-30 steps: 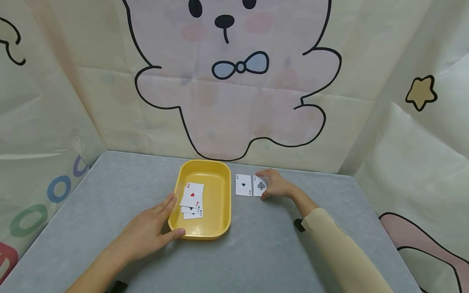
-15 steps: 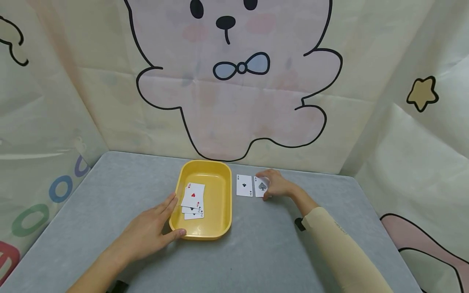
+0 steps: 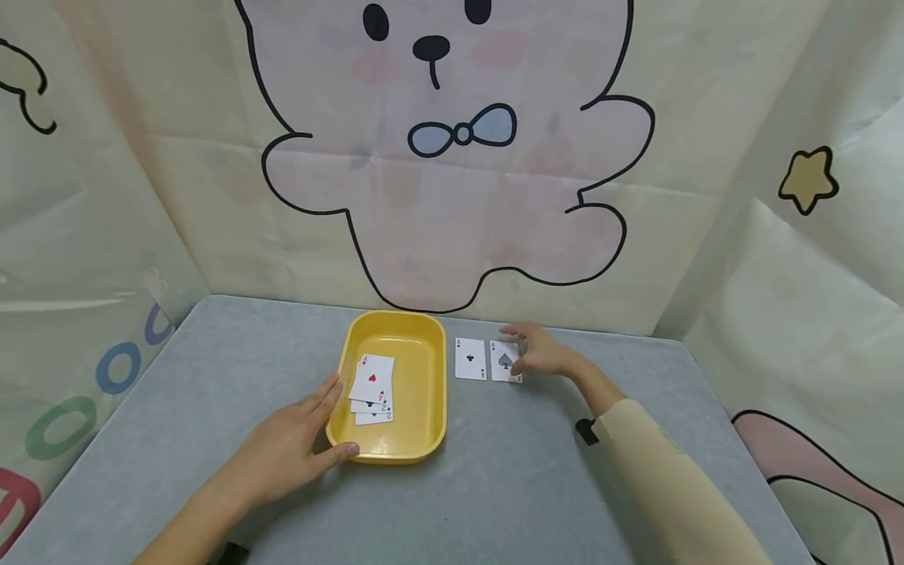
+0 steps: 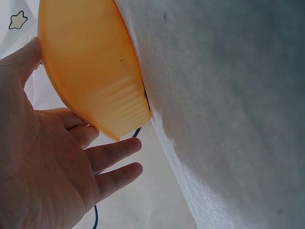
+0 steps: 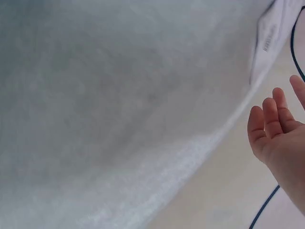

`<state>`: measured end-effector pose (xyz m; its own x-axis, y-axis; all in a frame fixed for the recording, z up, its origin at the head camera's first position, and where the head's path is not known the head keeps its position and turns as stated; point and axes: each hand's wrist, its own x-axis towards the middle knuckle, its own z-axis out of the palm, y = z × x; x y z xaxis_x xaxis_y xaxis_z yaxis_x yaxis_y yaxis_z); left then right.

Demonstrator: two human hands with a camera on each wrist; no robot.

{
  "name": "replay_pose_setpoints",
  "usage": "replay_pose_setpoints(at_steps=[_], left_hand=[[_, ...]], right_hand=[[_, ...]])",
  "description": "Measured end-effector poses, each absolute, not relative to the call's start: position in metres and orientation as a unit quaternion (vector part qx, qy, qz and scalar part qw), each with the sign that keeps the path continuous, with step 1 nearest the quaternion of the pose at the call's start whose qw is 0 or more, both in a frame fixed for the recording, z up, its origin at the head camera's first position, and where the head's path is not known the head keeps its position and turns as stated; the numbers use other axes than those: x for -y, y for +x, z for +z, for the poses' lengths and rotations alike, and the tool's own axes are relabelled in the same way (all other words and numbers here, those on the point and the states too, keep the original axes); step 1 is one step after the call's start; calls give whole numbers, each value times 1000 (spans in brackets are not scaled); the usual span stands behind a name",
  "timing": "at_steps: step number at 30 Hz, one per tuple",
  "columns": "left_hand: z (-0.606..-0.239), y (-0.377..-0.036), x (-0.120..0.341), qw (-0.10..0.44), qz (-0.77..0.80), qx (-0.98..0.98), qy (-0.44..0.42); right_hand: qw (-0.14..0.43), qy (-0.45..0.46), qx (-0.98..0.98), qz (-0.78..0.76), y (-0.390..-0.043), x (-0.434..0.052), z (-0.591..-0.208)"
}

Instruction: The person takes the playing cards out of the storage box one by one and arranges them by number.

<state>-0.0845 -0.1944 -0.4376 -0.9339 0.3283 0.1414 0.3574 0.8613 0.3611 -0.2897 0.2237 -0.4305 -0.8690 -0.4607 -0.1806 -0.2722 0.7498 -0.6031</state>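
A yellow tray (image 3: 418,384) stands on the table, with several overlapping playing cards inside and an ace of hearts (image 3: 371,378) on top. My left hand (image 3: 286,447) rests along the tray's left side. In the left wrist view the thumb and some fingers touch its rim, while the others stick out straight. Right of the tray, an ace of clubs (image 3: 469,358) and an ace of spades (image 3: 500,360) lie face up side by side. My right hand (image 3: 544,350) hovers over the right part of the spade card, fingers spread. The right wrist view shows its fingers loosely bent with nothing held.
The grey table (image 3: 494,486) reaches back to a fabric backdrop (image 3: 212,173) with a cartoon bear on it. Similar fabric closes off both sides. A dark band (image 3: 586,431) shows below the right sleeve.
My right hand has let go of the ace of spades and drawn slightly right, uncovering more of it. The left hand stays at the tray.
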Motion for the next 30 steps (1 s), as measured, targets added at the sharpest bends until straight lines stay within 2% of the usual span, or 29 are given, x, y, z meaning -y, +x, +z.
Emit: replay_pose_setpoints(at_steps=[3, 16, 23, 30], left_hand=[[-438, -84, 195, 36, -195, 964, -175], [-439, -85, 195, 31, -195, 965, -173], [-436, -85, 195, 29, -197, 965, -173], [-435, -84, 194, 33, -194, 964, -177]], right_hand=[[165, -181, -920, -307, -287, -225, -423], [125, -204, -923, -301, -272, -226, -400], [91, -241, -929, -266, -261, -216, -387], [87, -252, -930, -255, -249, -201, -379]])
